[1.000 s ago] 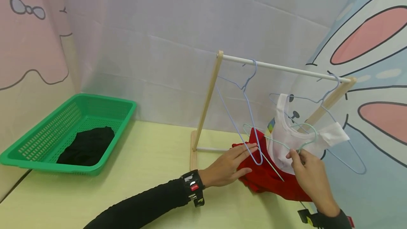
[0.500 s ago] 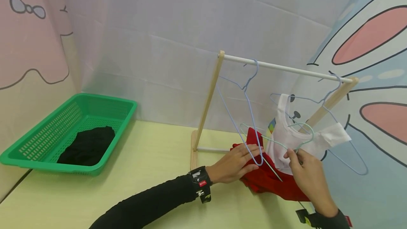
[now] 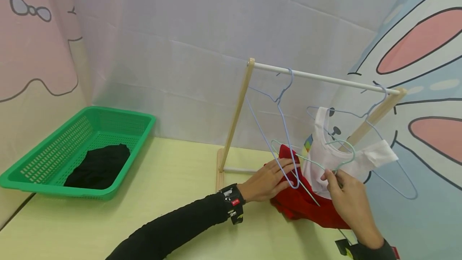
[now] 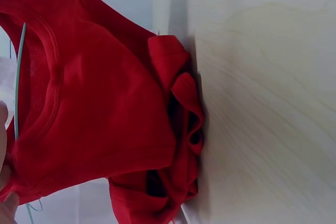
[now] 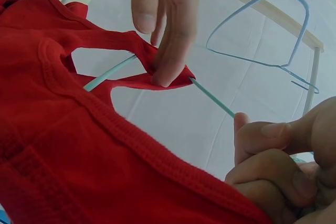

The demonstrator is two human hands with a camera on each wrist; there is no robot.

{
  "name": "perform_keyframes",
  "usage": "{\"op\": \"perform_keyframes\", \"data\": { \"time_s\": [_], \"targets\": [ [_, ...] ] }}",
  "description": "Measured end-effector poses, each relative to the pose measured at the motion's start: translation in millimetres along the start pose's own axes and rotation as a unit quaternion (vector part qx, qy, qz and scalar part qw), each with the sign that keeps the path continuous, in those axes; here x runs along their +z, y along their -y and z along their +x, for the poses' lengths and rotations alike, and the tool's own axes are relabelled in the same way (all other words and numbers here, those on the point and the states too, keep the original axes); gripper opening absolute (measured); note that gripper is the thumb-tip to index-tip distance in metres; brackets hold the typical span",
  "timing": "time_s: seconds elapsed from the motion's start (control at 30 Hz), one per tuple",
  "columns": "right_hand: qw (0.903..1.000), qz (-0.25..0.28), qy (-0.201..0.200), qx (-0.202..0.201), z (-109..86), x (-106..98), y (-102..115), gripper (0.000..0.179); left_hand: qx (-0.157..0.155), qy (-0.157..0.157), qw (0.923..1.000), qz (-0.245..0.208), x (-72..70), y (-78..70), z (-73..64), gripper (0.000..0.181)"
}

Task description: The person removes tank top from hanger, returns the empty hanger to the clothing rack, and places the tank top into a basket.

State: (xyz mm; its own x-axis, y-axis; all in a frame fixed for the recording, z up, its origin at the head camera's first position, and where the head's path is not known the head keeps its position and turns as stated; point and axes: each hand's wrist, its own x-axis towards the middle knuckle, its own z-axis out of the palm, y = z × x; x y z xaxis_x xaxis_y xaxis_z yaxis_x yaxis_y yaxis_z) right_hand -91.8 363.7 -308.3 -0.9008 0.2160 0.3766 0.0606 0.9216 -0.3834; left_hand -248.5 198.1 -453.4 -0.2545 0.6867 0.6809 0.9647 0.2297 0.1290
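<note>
Pale white sheeting (image 3: pixel 202 23) hangs behind a yellowish tabletop (image 3: pixel 173 220), with a pink cartoon panel (image 3: pixel 39 51) on the left and a blue one (image 3: pixel 426 220) with large rabbit ears on the right. At the tabletop's back left corner sits a green basket (image 3: pixel 72 191) with a crumpled black cloth (image 3: pixel 99 166) inside. Toward the right, near the back edge, stands a wooden rack (image 3: pixel 236 111) whose white bar (image 3: pixel 325 77) holds two blue hangers, the left one (image 3: pixel 279 100) bare, the right one (image 3: pixel 367 116) carrying a white top (image 3: pixel 319 155). Before the rack, a red garment (image 3: pixel 303 208) rests with its lower part bunched on the tabletop, a mint hanger (image 5: pixel 212 97) running through its neck opening and one shoulder strap (image 5: pixel 137 78). The person's right hand (image 3: pixel 350 200) has its grip clenched on the mint hanger, pinching it just below the hook. The left hand (image 3: pixel 268 179), its grip loose and fingers extended, touches the strap. Both wrists wear black bands over dark sleeves.
</note>
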Motion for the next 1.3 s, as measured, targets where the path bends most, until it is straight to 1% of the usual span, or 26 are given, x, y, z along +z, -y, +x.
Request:
{"op": "perform_keyframes", "data": {
  "time_s": [0.07,0.13,0.23,0.33,0.4,0.5,0.57,0.6,0.67,0.73,0.83,0.9,0.97,1.07,1.13,1.2,1.3],
  "targets": [
    [1.0,0.001,-0.001,-0.002,0.0,0,-1,0.035,0.001,-0.021,0.9998,0.002,1.9,0.5,3.5,0.054],
    [1.0,0.001,-0.004,-0.006,0.0,0,-2,0.034,0.006,-0.041,0.999,0.014,4.8,1.0,8.3,0.052],
    [0.9998,0.003,-0.012,-0.013,0.0,1,-3,0.032,0.017,-0.053,0.9979,0.033,7.1,1.1,16.2,0.056],
    [0.9997,0.004,-0.021,-0.016,0.6,1,-1,0.033,0.023,-0.065,0.9963,0.052,6.2,0.5,21.7,0.061],
    [0.9997,0.005,-0.019,-0.014,0.9,0,0,0.033,0.017,-0.087,0.9943,0.059,3.9,-0.3,23.4,0.058],
    [0.9999,0.003,-0.009,-0.009,0.4,0,1,0.033,0.001,-0.13,0.9895,0.063,-0.2,-1.0,25.4,0.05],
    [0.9999,0.004,-0.003,-0.01,0.0,0,1,0.033,-0.004,-0.147,0.9873,0.061,-2.3,-0.5,28.1,0.047],
    [0.9999,0.004,-0.003,-0.011,-0.2,0,1,0.032,-0.003,-0.15,0.9869,0.061,-3.1,0.1,29.9,0.048],
    [0.9999,0.006,-0.006,-0.014,-0.7,0,0,0.032,0.006,-0.143,0.9879,0.059,-3.5,1.8,34.0,0.053],
    [0.9998,0.006,-0.01,-0.019,-1.4,0,0,0.032,0.018,-0.126,0.9897,0.065,-2.6,3.8,37.7,0.054],
    [0.9995,0.003,-0.016,-0.027,-2.9,0,1,0.031,0.035,-0.104,0.9908,0.08,-1.8,6.7,41.1,0.049],
    [0.9993,0.001,-0.021,-0.032,-3.8,0,1,0.03,0.042,-0.095,0.9897,0.099,-3.2,8.1,41.9,0.043],
    [0.9991,0.001,-0.022,-0.036,-3.6,1,1,0.029,0.041,-0.09,0.9894,0.106,-5.0,9.6,42.1,0.038],
    [0.9993,0.005,-0.016,-0.033,-3.0,1,0,0.028,0.025,-0.089,0.9898,0.109,-7.5,12.0,41.0,0.036],
    [0.9995,0.007,-0.008,-0.031,-2.3,1,-1,0.028,0.01,-0.091,0.9913,0.094,-7.7,13.8,40.0,0.037],
    [0.9996,0.006,-0.003,-0.029,-2.0,0,-2,0.027,0.001,-0.094,0.9916,0.088,-7.5,15.2,39.1,0.037],
    [0.9997,0.004,0.003,-0.026,-1.8,0,-3,0.026,0.002,-0.097,0.9923,0.078,-6.1,16.3,38.6,0.035]
  ]
}}
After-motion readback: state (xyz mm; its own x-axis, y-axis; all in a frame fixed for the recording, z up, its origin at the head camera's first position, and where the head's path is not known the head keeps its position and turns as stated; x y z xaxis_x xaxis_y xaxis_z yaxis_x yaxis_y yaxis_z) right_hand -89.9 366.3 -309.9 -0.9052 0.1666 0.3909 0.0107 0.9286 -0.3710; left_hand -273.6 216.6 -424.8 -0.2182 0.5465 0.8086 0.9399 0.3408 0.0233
